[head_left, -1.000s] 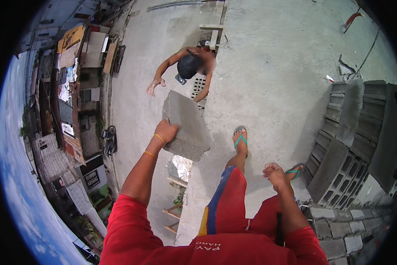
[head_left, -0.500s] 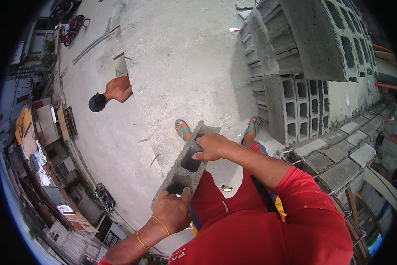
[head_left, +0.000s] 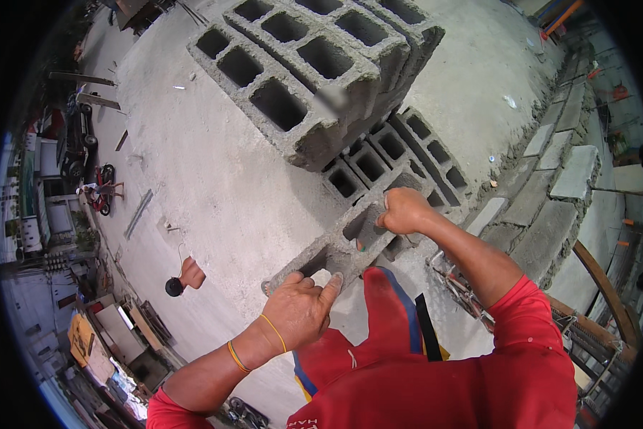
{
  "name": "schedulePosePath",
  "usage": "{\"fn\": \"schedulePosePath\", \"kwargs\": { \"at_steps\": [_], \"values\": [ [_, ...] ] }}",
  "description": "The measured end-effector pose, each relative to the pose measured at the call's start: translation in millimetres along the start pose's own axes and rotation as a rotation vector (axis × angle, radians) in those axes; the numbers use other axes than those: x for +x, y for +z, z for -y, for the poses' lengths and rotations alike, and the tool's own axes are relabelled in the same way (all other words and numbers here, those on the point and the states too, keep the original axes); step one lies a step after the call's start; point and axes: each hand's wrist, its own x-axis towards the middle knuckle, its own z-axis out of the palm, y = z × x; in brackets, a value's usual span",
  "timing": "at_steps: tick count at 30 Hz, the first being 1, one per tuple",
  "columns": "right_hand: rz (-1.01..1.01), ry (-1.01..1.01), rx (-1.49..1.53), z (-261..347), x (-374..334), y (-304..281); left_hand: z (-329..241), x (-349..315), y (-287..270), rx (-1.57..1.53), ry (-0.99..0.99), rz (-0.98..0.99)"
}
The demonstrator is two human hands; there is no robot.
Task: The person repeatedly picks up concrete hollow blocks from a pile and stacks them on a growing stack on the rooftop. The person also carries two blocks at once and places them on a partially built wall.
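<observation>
Both hands gripping one hollow concrete block (head_left: 313,250): left hand (head_left: 293,314) on the near end, right hand (head_left: 407,211) toward the far end. It's over my legs; far end overlaps the lower blocks (head_left: 428,139) in view, can't tell if touching. I'd share load evenly, lift by the solid walls, steer round the upper stack (head_left: 303,43), mind toes. Only container-like spaces: block cores; mine has fingers hooked into it.
</observation>
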Motion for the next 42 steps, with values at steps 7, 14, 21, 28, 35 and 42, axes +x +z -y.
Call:
{"fn": "schedulePosePath", "kwargs": {
  "at_steps": [7,14,21,28,35,42],
  "values": [
    [-0.501,0.001,-0.277,-76.4,99.6,-85.4,92.4,169.9,72.6,0.155,-0.032,-0.272],
    [-0.418,0.114,-0.243,-109.2,168.3,-88.0,139.3,227.3,94.7,0.109,-0.143,-0.273],
    [-0.395,0.173,-0.419,-97.5,169.9,-86.1,132.4,212.4,94.7,0.033,-0.169,-0.295],
    [-0.789,-0.067,0.023,-48.0,99.9,-9.7,128.4,36.8,164.2,-0.360,-0.515,-0.517],
    [-0.080,-0.137,0.412,65.4,36.8,209.4,173.9,-258.5,336.1,-0.617,-1.300,-0.227],
    [0.457,-0.138,0.293,198.5,11.7,354.4,242.0,-493.4,397.9,-0.296,-1.917,-0.586]
  ]
}}
